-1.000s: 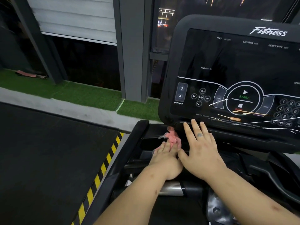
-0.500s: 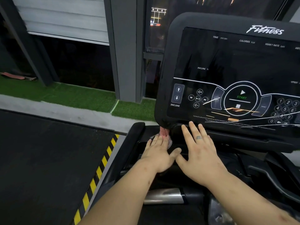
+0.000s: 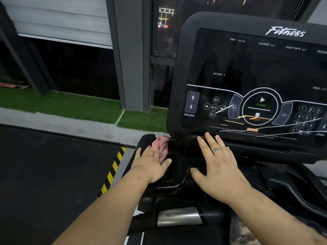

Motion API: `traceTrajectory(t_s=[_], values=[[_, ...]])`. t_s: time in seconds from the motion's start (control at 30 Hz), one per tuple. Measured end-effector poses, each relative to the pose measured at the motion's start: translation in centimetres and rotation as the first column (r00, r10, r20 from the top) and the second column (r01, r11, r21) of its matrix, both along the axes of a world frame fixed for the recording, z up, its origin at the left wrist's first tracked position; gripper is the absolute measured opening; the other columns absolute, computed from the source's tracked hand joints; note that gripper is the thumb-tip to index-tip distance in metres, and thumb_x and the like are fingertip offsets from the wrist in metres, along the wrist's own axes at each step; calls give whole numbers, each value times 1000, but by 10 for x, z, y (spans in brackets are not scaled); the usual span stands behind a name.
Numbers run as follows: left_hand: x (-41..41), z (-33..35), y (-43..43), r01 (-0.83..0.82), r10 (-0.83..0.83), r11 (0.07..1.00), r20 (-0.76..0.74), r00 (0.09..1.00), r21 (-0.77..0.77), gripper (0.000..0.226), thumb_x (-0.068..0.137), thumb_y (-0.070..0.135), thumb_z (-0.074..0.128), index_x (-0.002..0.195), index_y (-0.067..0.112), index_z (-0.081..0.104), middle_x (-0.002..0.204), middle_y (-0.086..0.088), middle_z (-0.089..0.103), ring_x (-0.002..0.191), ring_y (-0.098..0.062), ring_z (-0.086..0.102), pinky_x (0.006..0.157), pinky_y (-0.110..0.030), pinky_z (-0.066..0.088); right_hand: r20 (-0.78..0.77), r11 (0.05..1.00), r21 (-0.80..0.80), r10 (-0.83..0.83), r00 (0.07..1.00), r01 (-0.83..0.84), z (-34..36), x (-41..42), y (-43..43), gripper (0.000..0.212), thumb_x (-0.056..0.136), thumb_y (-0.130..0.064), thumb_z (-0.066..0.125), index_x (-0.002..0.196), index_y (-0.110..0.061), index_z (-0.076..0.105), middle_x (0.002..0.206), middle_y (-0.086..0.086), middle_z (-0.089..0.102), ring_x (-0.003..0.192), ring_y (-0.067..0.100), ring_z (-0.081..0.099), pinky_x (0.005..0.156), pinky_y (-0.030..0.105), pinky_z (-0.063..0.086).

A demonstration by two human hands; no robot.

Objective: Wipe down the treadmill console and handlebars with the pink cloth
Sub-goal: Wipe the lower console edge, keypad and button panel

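The black treadmill console (image 3: pixel 247 71) with a dark touch panel fills the upper right. Below its left corner lies the pink cloth (image 3: pixel 160 145), bunched on the black tray beside the left handlebar (image 3: pixel 141 144). My left hand (image 3: pixel 152 165) lies flat on the cloth with straight fingers, pressing it onto the tray; most of the cloth is hidden under the palm. My right hand (image 3: pixel 217 167) rests flat with spread fingers on the ledge under the console's lower edge, holding nothing.
A silver metal bar (image 3: pixel 178 216) crosses below the tray. Left of the treadmill is a dark floor mat (image 3: pixel 44 174) edged by yellow and black hazard tape (image 3: pixel 113 170), then a strip of green turf (image 3: pixel 70 105) and a grey pillar (image 3: pixel 132 53).
My left hand has slid the cloth leftward, from under the console's corner toward the left handlebar. My hands have moved apart. My right hand stays on the ledge.
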State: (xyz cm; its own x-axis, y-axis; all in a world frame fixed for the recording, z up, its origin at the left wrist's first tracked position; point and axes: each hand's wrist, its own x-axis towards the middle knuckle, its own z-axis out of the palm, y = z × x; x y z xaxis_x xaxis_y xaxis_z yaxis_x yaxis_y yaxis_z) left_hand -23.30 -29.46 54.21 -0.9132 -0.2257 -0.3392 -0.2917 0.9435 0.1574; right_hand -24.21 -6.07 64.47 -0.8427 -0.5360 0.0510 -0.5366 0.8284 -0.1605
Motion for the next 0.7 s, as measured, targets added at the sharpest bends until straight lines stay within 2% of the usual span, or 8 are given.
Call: traceTrajectory(t_s=[0.17, 0.23, 0.33, 0.43, 0.5, 0.6, 0.7], values=[[7, -4, -9, 3, -4, 999, -14, 1000, -42, 73, 106, 58, 8, 166, 18, 7, 174, -2, 6, 160, -19, -5, 128, -49, -7, 16, 1000, 4, 8, 1000, -8, 2, -3, 3, 92, 95, -59, 51, 163, -35, -6, 172, -9, -13, 158, 17, -18, 130, 45, 2], [11, -2, -4, -19, 19, 1000, -34, 999, 1, 70, 107, 55, 11, 166, 16, 11, 173, -4, 11, 160, -21, 0, 128, -47, -2, 26, 1000, -6, 16, 1000, -16, 3, -5, 4, 92, 94, -59, 52, 164, -35, -2, 172, -9, -11, 158, 16, -16, 130, 45, 3], [23, 8, 18, 52, -14, 966, -149, 989, 255, 58, 112, 43, 22, 165, 18, 18, 172, -5, 19, 159, -20, 10, 128, -35, 5, 55, 998, -49, 42, 998, -39, 4, -7, 6, 91, 94, -56, 56, 165, -32, 4, 173, -10, -8, 158, 14, -14, 130, 42, 5], [41, 21, 41, 199, -23, 877, -376, 926, 438, 52, 112, 34, 33, 163, 24, 28, 170, 5, 21, 155, -3, 10, 124, -17, 3, 43, 996, -53, 80, 996, -77, 6, -9, 18, 87, 97, -52, 55, 165, -29, 7, 173, -9, -7, 158, 12, -13, 129, 36, 4], [49, 30, 54, 254, -24, 865, -471, 882, 432, 50, 112, 32, 35, 161, 26, 32, 168, 11, 23, 150, 6, 10, 119, -9, 1, 28, 995, -34, 93, 995, -92, 4, -7, 27, 85, 99, -53, 52, 166, -29, 6, 173, -8, -10, 158, 10, -13, 130, 35, 3], [55, 48, 82, 276, -37, 882, -527, 849, 382, 50, 111, 37, 37, 161, 29, 34, 168, 12, 26, 153, 0, 16, 115, -7, 1, 20, 994, -67, 83, 996, -82, 0, 2, 39, 82, 100, -52, 52, 165, -29, 8, 173, -7, -8, 158, 10, -8, 129, 33, 3], [51, 55, 111, 315, -105, 870, -483, 869, 378, 53, 111, 41, 35, 162, 26, 30, 170, 8, 22, 156, -7, 14, 121, -14, 2, 85, 991, -135, 35, 996, -23, -1, 4, 50, 74, 102, -49, 49, 165, -30, 15, 173, -7, -1, 159, 11, 1, 129, 34, 9]])
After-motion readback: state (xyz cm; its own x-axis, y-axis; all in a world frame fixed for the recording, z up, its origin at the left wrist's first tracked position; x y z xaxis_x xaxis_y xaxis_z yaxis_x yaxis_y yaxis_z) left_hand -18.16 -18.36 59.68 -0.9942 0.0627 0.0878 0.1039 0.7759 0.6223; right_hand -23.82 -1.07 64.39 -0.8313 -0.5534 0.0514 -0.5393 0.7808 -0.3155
